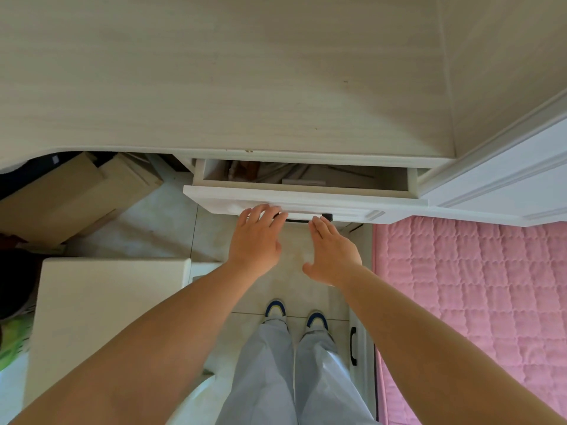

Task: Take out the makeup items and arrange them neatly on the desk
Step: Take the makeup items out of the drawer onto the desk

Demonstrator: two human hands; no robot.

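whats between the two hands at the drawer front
In the head view, the dark drawer handle spans the gap between the left hand and right hand.

A pale wooden desk [214,72] fills the upper part of the view. Under its front edge a white drawer [306,199] stands partly pulled out, its contents dim and hard to make out. The left hand [256,240] rests its straight fingers on the drawer front, beside a dark handle [310,218]. The right hand [333,256] hovers flat just below that handle. A pink quilt [475,302] lies at the right.
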